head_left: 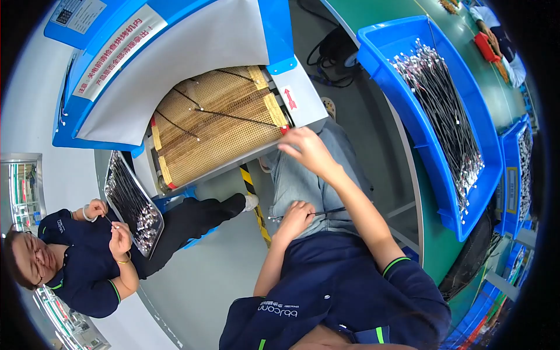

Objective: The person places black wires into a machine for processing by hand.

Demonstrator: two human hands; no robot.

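My left hand (296, 220) rests on my lap, its fingers closed round a thin black cable (329, 211). The cable sticks out on both sides of the hand, across my grey trousers. Over the near right corner of a brown mesh conveyor belt (227, 131) is my right hand (308, 149), thumb and fingers apart, with nothing visible between them. Close to its fingertips ends a black cable with a pale tip (239, 118), lying across the belt. Further black cables (178, 124) with small white connectors lie on the mesh.
The belt runs under a white curtain (175, 64) of a blue machine (277, 35). At right, a blue bin (402, 131) of black cables stands on a green table (429, 256). At left, a seated co-worker (87, 262) handles a cable beside a cable-filled tray (153, 248).
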